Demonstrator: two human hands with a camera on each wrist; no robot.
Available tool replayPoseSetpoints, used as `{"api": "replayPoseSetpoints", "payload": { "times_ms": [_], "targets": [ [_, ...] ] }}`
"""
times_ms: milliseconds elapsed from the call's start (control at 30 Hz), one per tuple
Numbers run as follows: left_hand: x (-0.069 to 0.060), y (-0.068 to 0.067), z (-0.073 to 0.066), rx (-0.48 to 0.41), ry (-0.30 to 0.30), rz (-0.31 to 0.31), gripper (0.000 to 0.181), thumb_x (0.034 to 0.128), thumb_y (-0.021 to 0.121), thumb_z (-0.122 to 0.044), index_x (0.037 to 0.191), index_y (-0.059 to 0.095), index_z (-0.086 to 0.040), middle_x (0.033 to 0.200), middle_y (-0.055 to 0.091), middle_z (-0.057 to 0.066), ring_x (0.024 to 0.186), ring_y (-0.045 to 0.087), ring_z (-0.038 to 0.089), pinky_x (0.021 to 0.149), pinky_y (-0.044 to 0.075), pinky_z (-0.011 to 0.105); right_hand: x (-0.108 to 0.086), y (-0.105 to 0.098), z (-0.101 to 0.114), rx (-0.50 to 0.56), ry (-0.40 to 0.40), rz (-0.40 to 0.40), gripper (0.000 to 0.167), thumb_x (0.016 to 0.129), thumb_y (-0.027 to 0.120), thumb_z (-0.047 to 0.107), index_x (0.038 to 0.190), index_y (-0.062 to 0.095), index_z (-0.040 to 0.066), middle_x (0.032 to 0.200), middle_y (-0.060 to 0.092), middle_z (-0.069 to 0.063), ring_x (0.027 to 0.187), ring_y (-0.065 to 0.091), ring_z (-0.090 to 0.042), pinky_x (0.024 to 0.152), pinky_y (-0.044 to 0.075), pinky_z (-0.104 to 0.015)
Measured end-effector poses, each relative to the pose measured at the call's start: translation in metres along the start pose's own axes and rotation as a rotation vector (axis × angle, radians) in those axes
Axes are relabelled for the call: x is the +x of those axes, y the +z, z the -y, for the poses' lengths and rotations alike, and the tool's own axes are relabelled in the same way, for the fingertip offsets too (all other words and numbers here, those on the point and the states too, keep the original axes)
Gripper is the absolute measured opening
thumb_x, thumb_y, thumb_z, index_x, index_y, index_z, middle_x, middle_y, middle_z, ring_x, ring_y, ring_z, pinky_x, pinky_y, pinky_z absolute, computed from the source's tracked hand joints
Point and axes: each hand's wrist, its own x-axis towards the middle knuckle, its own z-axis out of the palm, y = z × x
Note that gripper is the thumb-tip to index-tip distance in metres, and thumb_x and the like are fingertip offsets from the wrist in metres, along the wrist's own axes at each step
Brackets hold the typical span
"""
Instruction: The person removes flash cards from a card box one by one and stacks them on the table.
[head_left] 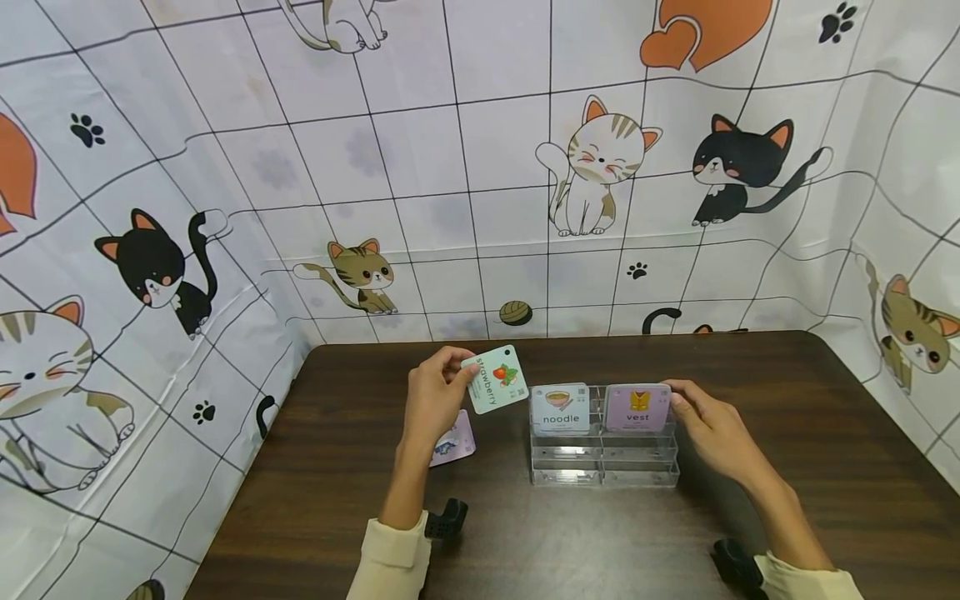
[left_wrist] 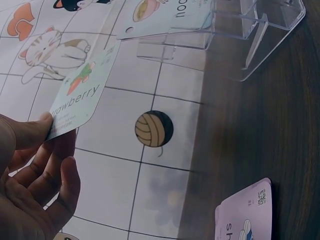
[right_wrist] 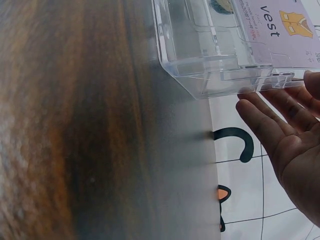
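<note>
In the head view my left hand [head_left: 438, 392] pinches a pale green strawberry card [head_left: 497, 379] by its edge, between thumb and fingers. The card is tilted and held up, left of a clear tiered card stand [head_left: 604, 477]. A noodle card [head_left: 560, 410] and a purple vest card [head_left: 637, 408] stand side by side in the top tier. My right hand [head_left: 716, 429] touches the right side near the vest card; in the right wrist view its fingers [right_wrist: 265, 120] extend loosely behind the stand, the thumb partly cut off. A purple card [head_left: 454, 439] lies on the table, partly hidden behind my left wrist.
The stand rests on a dark brown wooden table [head_left: 315, 500]. Its lower tiers show no cards. A white cat-print cloth [head_left: 420, 167] hangs behind the table and along both sides. A black band [head_left: 447, 520] sits on my left wrist, another [head_left: 737, 567] on my right.
</note>
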Motion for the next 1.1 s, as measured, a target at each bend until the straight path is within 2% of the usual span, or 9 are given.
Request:
{"api": "replayPoseSetpoints", "payload": {
  "times_ms": [200, 467, 667, 833, 1000, 1100],
  "targets": [
    [0.0, -0.002, 0.003, 0.008, -0.003, 0.005, 0.013, 0.0988, 0.079, -0.014, 0.112, 0.079, -0.012, 0.092, 0.076, 0.008, 0.076, 0.067, 0.016, 0.065, 0.05, 0.025, 0.0, 0.0, 0.0, 0.002, -0.004, 0.002, 0.031, 0.116, 0.049, 0.02, 0.141, 0.063, 0.007, 0.113, 0.078, -0.015, 0.099, 0.067, -0.013, 0.08, 0.056, -0.041],
    [-0.002, -0.007, 0.006, 0.025, -0.004, 0.0, 0.012, 0.0993, 0.078, -0.014, 0.111, 0.079, -0.011, 0.092, 0.076, 0.008, 0.076, 0.068, 0.016, 0.068, 0.05, 0.028, 0.001, 0.0, 0.001, -0.005, -0.017, -0.005, 0.031, 0.115, 0.05, 0.02, 0.14, 0.063, 0.006, 0.113, 0.078, -0.015, 0.099, 0.067, -0.01, 0.08, 0.056, -0.041],
    [-0.004, -0.011, 0.01, 0.026, 0.004, 0.004, 0.012, 0.1, 0.077, -0.013, 0.111, 0.078, -0.01, 0.093, 0.077, 0.009, 0.077, 0.069, 0.016, 0.067, 0.05, 0.027, 0.0, 0.001, 0.002, 0.015, -0.018, 0.001, 0.032, 0.116, 0.048, 0.019, 0.141, 0.062, 0.004, 0.113, 0.077, -0.019, 0.102, 0.07, -0.027, 0.083, 0.057, -0.055],
    [-0.005, -0.015, 0.014, 0.025, 0.003, 0.002, 0.012, 0.0998, 0.077, -0.013, 0.111, 0.078, -0.009, 0.093, 0.078, 0.01, 0.076, 0.069, 0.016, 0.066, 0.05, 0.026, 0.0, 0.001, 0.001, 0.003, -0.017, -0.002, 0.032, 0.116, 0.048, 0.019, 0.14, 0.062, 0.005, 0.113, 0.078, -0.018, 0.103, 0.071, -0.029, 0.081, 0.057, -0.05],
    [-0.005, -0.018, 0.016, 0.031, 0.005, -0.008, 0.011, 0.099, 0.078, -0.012, 0.11, 0.079, -0.009, 0.091, 0.077, 0.01, 0.076, 0.068, 0.016, 0.066, 0.05, 0.026, -0.002, 0.001, 0.001, 0.02, -0.007, 0.002, 0.033, 0.116, 0.047, 0.019, 0.142, 0.061, 0.004, 0.114, 0.077, -0.021, 0.106, 0.071, -0.035, 0.083, 0.057, -0.056],
    [-0.005, -0.019, 0.016, 0.034, 0.006, -0.016, 0.011, 0.0988, 0.078, -0.012, 0.11, 0.079, -0.008, 0.091, 0.077, 0.01, 0.076, 0.068, 0.016, 0.067, 0.05, 0.027, -0.002, 0.001, 0.001, 0.015, -0.003, 0.002, 0.033, 0.116, 0.047, 0.019, 0.142, 0.061, 0.004, 0.114, 0.077, -0.019, 0.105, 0.071, -0.031, 0.083, 0.057, -0.054]
  ]
}}
